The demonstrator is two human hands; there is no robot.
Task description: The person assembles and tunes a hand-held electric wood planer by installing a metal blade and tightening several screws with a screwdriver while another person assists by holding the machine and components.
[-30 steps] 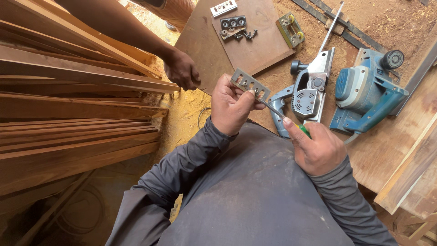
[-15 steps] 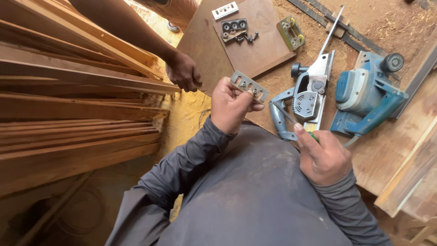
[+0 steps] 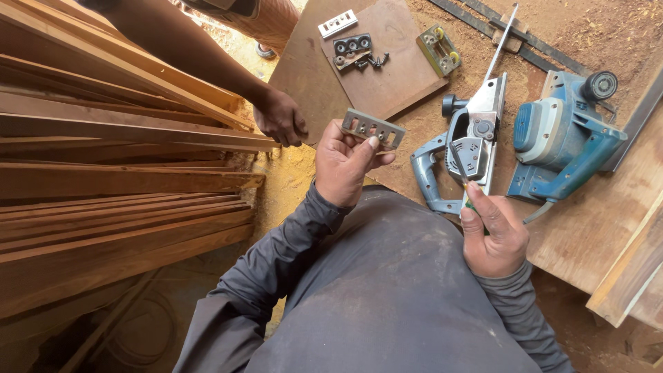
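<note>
Metal plate (image 3: 373,128) sits gripped in the left hand (image 3: 349,164); right hand (image 3: 492,231) clasps a screwdriver (image 3: 461,166).

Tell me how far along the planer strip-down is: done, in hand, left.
Done: several parts are already off, a black holed plate, loose screws and a light metal strip lie on the brown board.
In hand: the left hand holds a grey slotted plate; the right hand points a green-handled screwdriver at the opened planer.
Left: the planer itself lies open; the second blue planer looks untouched.
</note>
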